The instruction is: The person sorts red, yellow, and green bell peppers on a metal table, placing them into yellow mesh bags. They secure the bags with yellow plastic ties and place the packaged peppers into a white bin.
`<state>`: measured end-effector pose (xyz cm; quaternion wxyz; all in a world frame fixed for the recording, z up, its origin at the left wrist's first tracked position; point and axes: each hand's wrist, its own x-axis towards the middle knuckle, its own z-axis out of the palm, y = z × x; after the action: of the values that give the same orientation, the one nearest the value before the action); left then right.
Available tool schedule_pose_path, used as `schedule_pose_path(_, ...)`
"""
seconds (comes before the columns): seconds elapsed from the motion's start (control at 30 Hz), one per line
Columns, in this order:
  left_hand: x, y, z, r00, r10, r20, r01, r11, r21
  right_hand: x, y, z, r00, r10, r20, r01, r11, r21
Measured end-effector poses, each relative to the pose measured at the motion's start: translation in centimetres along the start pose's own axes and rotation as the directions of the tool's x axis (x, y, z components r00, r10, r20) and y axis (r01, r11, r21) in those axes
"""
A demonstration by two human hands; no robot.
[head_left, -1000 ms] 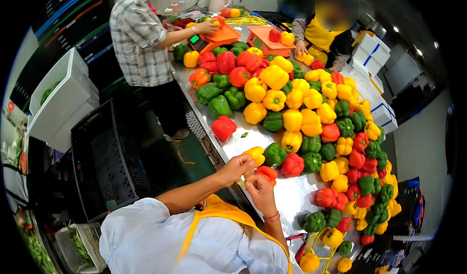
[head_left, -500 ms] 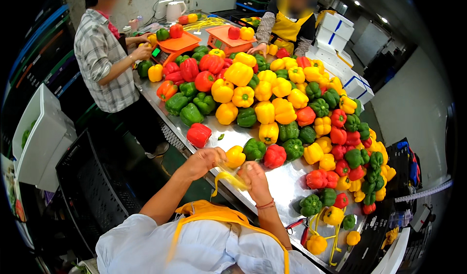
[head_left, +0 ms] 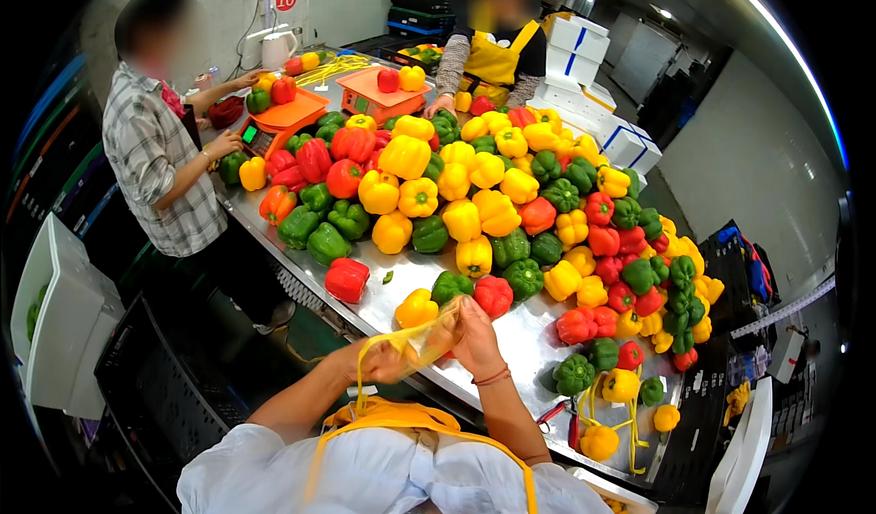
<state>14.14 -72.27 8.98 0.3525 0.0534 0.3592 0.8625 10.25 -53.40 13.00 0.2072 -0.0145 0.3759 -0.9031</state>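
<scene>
A yellow mesh net bag [head_left: 411, 339] is stretched between my two hands above the table's near edge. My right hand [head_left: 478, 342] grips its upper end with thumb and fingers closed. My left hand [head_left: 367, 363] is lower, closed at the other end, its fingers partly covered by the mesh. A yellow strip of the net hangs down by my left wrist. Just beyond the bag lie a yellow bell pepper [head_left: 416, 309], a green bell pepper [head_left: 451, 288] and a red bell pepper [head_left: 494, 296]. Another red pepper [head_left: 347, 280] lies alone to the left.
A big pile of bell peppers [head_left: 493, 213] covers the metal table [head_left: 383, 295]. Red-handled pliers [head_left: 573, 427] and yellow net strips lie at the right. Two orange scales [head_left: 290, 113] stand at the back. One co-worker [head_left: 169, 158] stands left, another [head_left: 497, 53] opposite. Black crates [head_left: 160, 377] are at my left.
The net bag is spread wider; my left hand has dropped lower while my right holds the upper end. The whole view has shifted. The left co-worker's arms have spread apart toward the scale.
</scene>
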Motion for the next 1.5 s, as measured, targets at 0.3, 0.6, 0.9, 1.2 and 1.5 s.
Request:
schedule_pose_path(0.3,2.1,2.9,-3.7,0.964,0.25,-0.091,-0.262,0.948,-0.179,-1.9,1.5,-0.4,0.928,0.29,0.234,-0.203,0.92,-0.335)
schedule_pose_path(0.6,0.2,0.2,0.7,0.934,-0.083,0.348,0.21,0.914,-0.347,0.9,0.1,-2.6,0.986,-0.16,-0.04,0.152,0.976,-0.155)
schedule_pose_path(0.9,3.2,5.4,-2.6,0.906,0.263,-0.331,-0.281,0.96,-0.006,-1.7,2.2,-1.1,0.881,0.335,0.335,-0.312,0.942,-0.124)
schedule_pose_path(1.2,0.9,0.4,-0.1,0.947,-0.121,0.299,0.218,0.923,-0.316,2.0,0.4,-5.5,0.995,-0.104,-0.01,0.1,0.977,-0.189)
schedule_pose_path(1.5,2.9,3.1,-2.0,0.943,0.104,-0.315,-0.182,0.956,-0.231,-0.2,3.0,-5.3,0.969,0.238,0.066,-0.231,0.968,-0.098)
